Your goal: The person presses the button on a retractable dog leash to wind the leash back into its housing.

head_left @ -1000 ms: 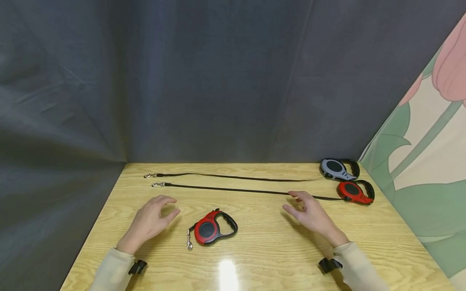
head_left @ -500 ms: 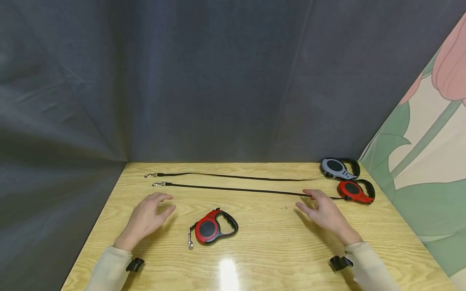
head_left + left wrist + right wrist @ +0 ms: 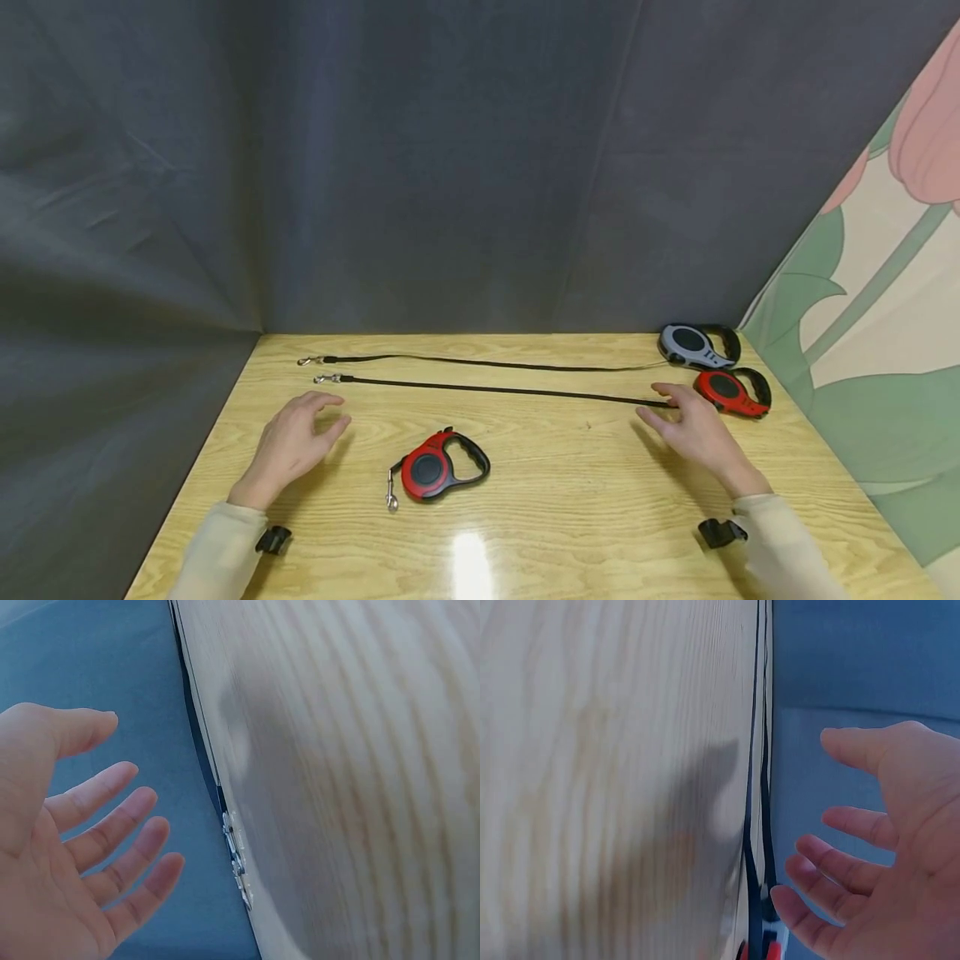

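A red leash reel [image 3: 427,472] lies near the table's [image 3: 555,533] middle, its black handle [image 3: 475,451] toward three o'clock; probably light, hard and slick, best held there. Left hand [image 3: 291,442] at nine o'clock and right hand [image 3: 696,432] at three hover, fingers loosely curved, empty.

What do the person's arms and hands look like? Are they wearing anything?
The left hand and right hand are bare, with five fingers each. The left sleeve and right sleeve are pale cream and end near the wrists. By each cuff sits something small, black and blocky: a left block and a right block.
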The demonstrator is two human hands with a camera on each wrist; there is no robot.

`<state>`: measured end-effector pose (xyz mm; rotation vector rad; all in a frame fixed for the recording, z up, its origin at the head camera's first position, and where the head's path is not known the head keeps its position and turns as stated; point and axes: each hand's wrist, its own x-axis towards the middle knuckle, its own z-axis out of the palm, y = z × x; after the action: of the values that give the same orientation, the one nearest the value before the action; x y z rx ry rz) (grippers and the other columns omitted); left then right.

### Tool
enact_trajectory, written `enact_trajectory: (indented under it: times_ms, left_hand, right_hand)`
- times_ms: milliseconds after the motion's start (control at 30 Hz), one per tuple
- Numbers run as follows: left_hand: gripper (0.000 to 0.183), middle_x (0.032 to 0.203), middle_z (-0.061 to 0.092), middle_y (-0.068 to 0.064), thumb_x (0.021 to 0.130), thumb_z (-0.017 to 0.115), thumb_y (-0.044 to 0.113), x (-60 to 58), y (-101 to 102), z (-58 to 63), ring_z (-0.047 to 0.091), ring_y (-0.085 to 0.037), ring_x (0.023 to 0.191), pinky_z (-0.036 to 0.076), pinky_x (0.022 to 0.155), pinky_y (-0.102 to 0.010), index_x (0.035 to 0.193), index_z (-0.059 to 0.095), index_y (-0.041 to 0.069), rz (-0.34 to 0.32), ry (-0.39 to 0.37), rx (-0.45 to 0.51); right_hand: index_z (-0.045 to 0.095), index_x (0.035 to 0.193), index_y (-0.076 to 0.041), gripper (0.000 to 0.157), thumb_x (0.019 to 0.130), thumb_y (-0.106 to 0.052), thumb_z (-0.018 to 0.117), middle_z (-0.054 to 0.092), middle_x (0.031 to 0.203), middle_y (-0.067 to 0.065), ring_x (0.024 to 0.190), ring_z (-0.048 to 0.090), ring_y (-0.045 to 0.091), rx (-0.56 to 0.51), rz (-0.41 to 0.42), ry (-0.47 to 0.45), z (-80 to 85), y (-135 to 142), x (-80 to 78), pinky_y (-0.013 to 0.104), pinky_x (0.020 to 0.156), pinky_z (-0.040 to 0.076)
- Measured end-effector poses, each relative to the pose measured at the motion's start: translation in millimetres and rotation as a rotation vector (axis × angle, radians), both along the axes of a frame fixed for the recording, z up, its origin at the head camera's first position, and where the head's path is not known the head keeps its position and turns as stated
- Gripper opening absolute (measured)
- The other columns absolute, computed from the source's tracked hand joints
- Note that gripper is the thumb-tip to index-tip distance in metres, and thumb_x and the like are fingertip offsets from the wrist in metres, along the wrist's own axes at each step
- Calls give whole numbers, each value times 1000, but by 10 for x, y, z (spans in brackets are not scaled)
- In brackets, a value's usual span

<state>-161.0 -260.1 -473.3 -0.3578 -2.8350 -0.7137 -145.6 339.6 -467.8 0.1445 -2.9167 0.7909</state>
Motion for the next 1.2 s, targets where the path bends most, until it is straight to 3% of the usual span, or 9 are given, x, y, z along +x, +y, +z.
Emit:
enact_trajectory:
  times_ms: [500, 700, 867, 967, 1100, 1200]
  left_hand:
    - [42, 144, 65, -24, 104, 69, 34, -59, -71, -21, 63, -50, 126, 52, 98, -66, 134, 71, 6, 25, -50, -14]
    - [43, 146, 63, -25, 104, 68, 35, -69, -73, -24, 60, -52, 129, 51, 98, -68, 135, 70, 6, 24, -67, -15]
    - [46, 145, 63, -25, 103, 69, 35, -89, -86, -21, 60, -52, 130, 50, 100, -69, 138, 68, 5, 37, -66, -19]
    - [51, 146, 63, -25, 104, 68, 37, -104, -87, -30, 59, -51, 132, 49, 102, -68, 142, 64, 3, 42, -78, -23]
    - [57, 146, 63, -24, 104, 68, 39, -121, -90, -51, 58, -50, 134, 48, 104, -67, 147, 60, 2, 44, -106, -25]
    - [58, 147, 62, -25, 104, 69, 39, -130, -90, -57, 57, -51, 135, 48, 105, -68, 147, 59, 2, 44, -115, -23]
  right_hand:
    - [54, 145, 11, 67, 103, -40, 70, 51, 145, 42, 110, 64, 55, 18, -93, 23, 0, 367, 52, 68, 90, 51]
    - [60, 138, 12, 61, 102, -35, 72, 58, 138, 41, 120, 57, 59, 18, -133, 67, 3, 504, 40, 69, 96, 46]
    - [61, 135, 13, 59, 101, -34, 74, 60, 130, 42, 113, 59, 59, 23, -162, 79, 0, 640, 34, 67, 88, 50]
    - [59, 136, 15, 61, 102, -35, 72, 58, 129, 44, 110, 59, 59, 32, -183, 68, 2, 748, 36, 61, 82, 51]
    - [56, 137, 18, 64, 103, -34, 70, 61, 125, 44, 102, 63, 53, 44, -197, 54, -1, 887, 37, 45, 73, 49]
    - [55, 134, 21, 65, 102, -32, 71, 62, 121, 44, 99, 65, 52, 53, -189, 41, -16, 956, 53, 42, 72, 49]
